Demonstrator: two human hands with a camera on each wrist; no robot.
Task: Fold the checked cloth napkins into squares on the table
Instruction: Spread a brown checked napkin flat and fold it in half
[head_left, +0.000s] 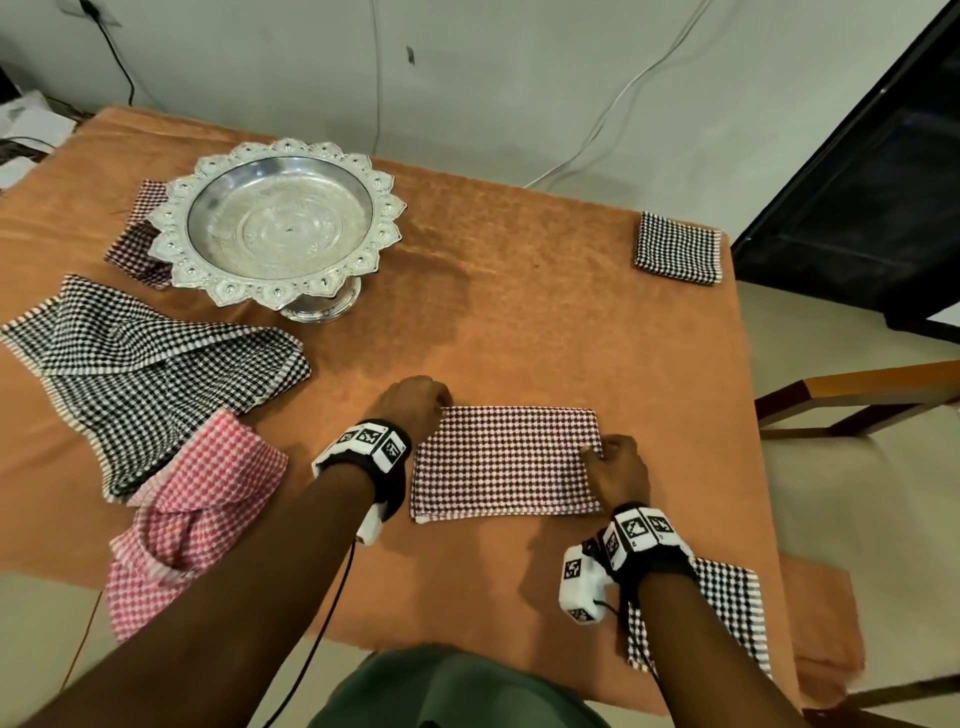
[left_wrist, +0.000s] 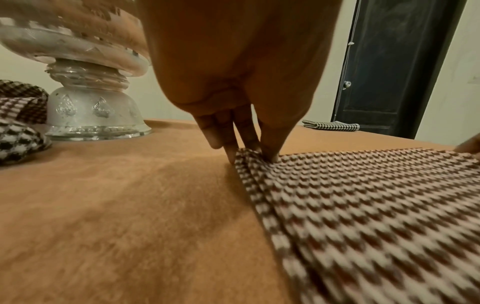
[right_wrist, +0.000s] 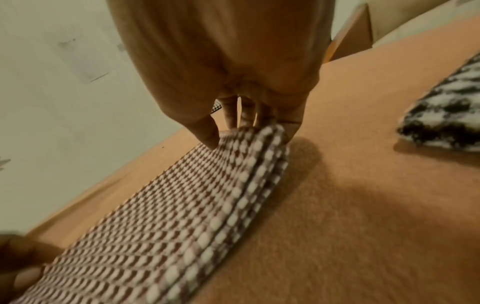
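Note:
A brown-and-white checked napkin (head_left: 506, 462) lies folded into a long rectangle on the orange tablecloth (head_left: 519, 322), near the front. My left hand (head_left: 441, 402) pinches its far left corner, where the layered edge (left_wrist: 249, 164) bunches up slightly between thumb and fingers (left_wrist: 231, 152). My right hand (head_left: 592, 452) pinches the napkin's right edge, thumb (right_wrist: 207, 139) on top and the other fingers behind the lifted layers (right_wrist: 270, 139). The rest of the napkin (right_wrist: 161, 226) lies flat.
A loose black checked napkin (head_left: 145, 374) and a pink checked one (head_left: 197, 499) lie at the left. A silver pedestal tray (head_left: 275, 223) stands at the back left over a brown checked cloth (head_left: 137, 234). Folded black checked squares sit at the far right corner (head_left: 678, 249) and under my right forearm (head_left: 727, 608).

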